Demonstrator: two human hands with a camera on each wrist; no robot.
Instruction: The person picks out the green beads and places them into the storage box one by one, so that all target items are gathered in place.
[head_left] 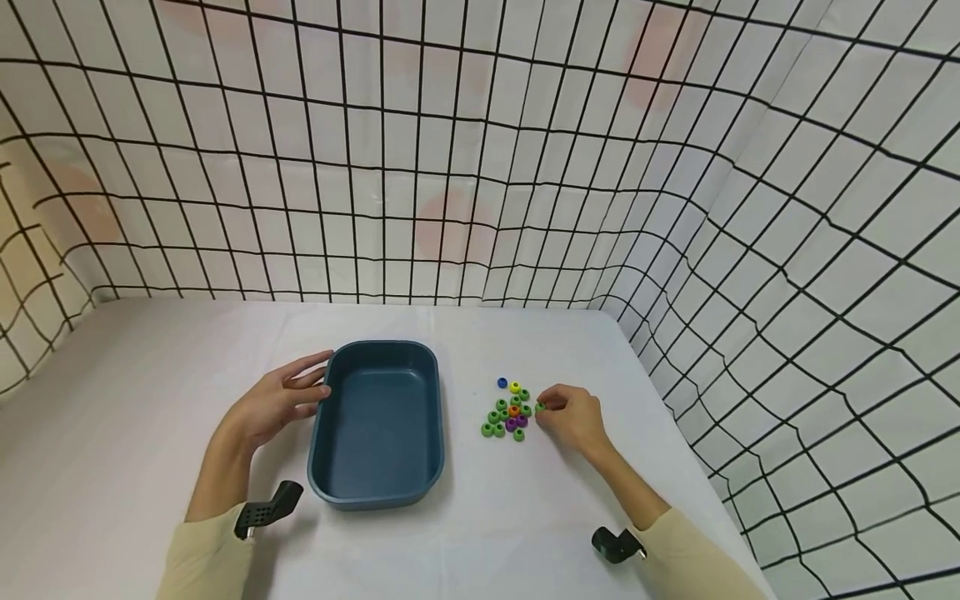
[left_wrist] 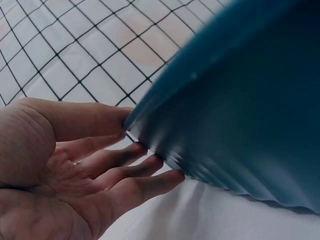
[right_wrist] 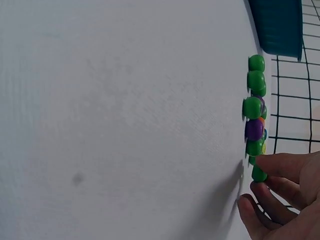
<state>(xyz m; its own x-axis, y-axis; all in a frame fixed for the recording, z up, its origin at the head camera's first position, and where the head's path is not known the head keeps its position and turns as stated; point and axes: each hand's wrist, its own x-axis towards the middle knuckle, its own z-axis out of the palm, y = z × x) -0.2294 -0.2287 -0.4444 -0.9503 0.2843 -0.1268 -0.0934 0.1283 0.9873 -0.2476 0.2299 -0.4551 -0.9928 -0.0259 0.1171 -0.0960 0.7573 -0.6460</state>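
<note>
A blue rectangular tray (head_left: pixel 375 492) lies on the white table. At its left side, my left hand (head_left: pixel 272 406) touches the wall with extended fingers, and the thumb reaches the rim. In the left wrist view the fingertips (left_wrist: pixel 172 177) rest against the outside of the tray (left_wrist: pixel 240 125). Right of the tray is a loose cluster of beads: several green beads (head_left: pixel 493 417), purple beads (head_left: pixel 512 425), an orange bead (head_left: pixel 513 411), a yellow bead (head_left: pixel 515 387) and a blue bead (head_left: pixel 502 383). At the cluster's right edge my right hand (head_left: pixel 573 418) pinches a green bead (right_wrist: pixel 259 173) between thumb and fingers.
A white-covered table (head_left: pixel 465 533) carries everything. Black wire grid panels (head_left: pixel 450 192) over white sheeting stand at the back and along the right side. A small black device (head_left: pixel 270 508) sits on the left wrist, and another black device (head_left: pixel 617 546) on the right.
</note>
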